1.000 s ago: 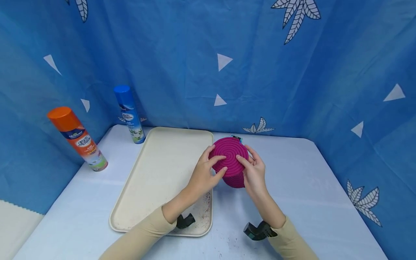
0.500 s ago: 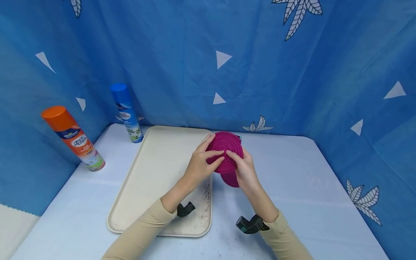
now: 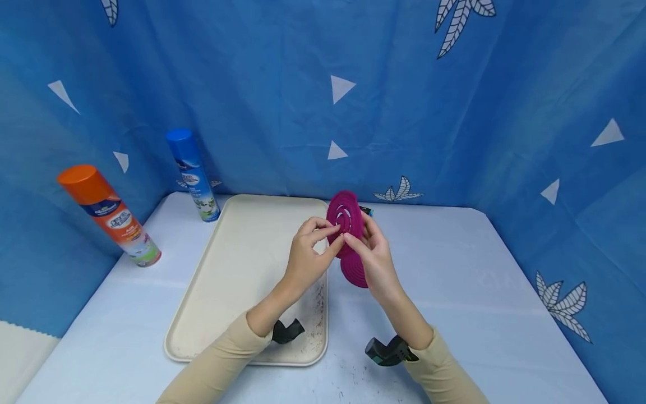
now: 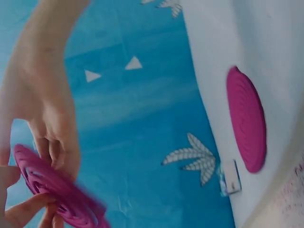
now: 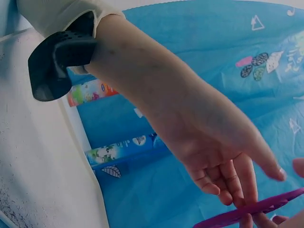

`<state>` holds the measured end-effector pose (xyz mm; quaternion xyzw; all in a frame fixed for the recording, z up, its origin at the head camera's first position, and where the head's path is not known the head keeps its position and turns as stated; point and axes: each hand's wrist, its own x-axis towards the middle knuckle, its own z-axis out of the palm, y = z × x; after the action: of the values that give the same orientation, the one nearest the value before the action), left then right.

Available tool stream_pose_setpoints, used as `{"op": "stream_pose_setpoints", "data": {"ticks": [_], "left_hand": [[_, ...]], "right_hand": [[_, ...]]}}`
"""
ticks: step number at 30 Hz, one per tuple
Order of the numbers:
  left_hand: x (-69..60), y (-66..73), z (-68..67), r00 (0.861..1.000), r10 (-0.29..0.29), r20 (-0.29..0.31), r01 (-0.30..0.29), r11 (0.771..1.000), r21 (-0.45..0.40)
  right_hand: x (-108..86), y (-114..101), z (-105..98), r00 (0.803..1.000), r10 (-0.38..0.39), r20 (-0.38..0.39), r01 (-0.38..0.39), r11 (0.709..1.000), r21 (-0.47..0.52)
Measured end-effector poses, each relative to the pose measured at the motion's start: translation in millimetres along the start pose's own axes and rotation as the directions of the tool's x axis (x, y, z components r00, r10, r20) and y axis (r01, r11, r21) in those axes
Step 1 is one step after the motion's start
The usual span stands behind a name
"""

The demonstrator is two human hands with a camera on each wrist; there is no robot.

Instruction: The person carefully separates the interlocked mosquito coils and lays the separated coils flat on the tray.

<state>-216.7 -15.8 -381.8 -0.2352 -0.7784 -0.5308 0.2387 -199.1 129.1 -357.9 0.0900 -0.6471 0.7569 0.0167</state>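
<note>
A flat round coil of magenta cord (image 3: 346,203) is raised above the table and turned nearly edge-on, with gaps between its inner rings. My left hand (image 3: 307,255) pinches the cord near the coil's centre. My right hand (image 3: 379,261) holds the coil's right side, with the thumb at the front and fingers behind. In the left wrist view the held coil (image 4: 57,190) slants between both hands; in the right wrist view the coil's thin edge (image 5: 247,211) shows. Below it, a second magenta coil (image 3: 354,272) lies on the table, partly hidden.
A cream tray (image 3: 242,269) lies left of the coils. An orange spray can (image 3: 113,216) and a blue spray can (image 3: 193,175) stand beyond it on the left. Behind the coils sits a small box or card (image 4: 230,178). A blue curtain (image 3: 282,101) closes off the table's back and sides.
The held coil has tilted from facing me to nearly edge-on, and its inner rings have spread apart. Both hands have shifted slightly left, their fingertips closer together at its centre.
</note>
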Motion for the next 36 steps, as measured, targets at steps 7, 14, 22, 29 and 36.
{"op": "stream_pose_setpoints", "data": {"ticks": [7, 14, 22, 29, 36], "left_hand": [[-0.1, 10.5, -4.6, 0.986, -0.158, 0.046, 0.163, 0.978, -0.131], [-0.3, 14.5, -5.0, 0.981, -0.193, 0.035, 0.195, 0.979, -0.052], [1.8, 16.9, -11.0, 0.983, -0.176, 0.054, 0.179, 0.982, -0.062], [3.8, 16.6, -14.2, 0.979, -0.185, 0.085, 0.196, 0.971, -0.140], [4.2, 15.4, -16.4, 0.977, -0.189, 0.102, 0.205, 0.961, -0.185]], "right_hand": [[-2.4, 0, 2, 0.998, -0.033, 0.051, 0.034, 0.999, -0.025], [-5.9, 1, 5, 0.998, -0.037, 0.050, 0.038, 0.999, -0.011], [-6.0, -2, 3, 0.996, -0.090, 0.025, 0.089, 0.995, 0.053], [-5.0, -2, 2, 0.990, -0.122, 0.074, 0.123, 0.992, -0.009], [-2.7, -3, 0, 0.998, -0.065, 0.008, 0.065, 0.998, -0.002]]}}
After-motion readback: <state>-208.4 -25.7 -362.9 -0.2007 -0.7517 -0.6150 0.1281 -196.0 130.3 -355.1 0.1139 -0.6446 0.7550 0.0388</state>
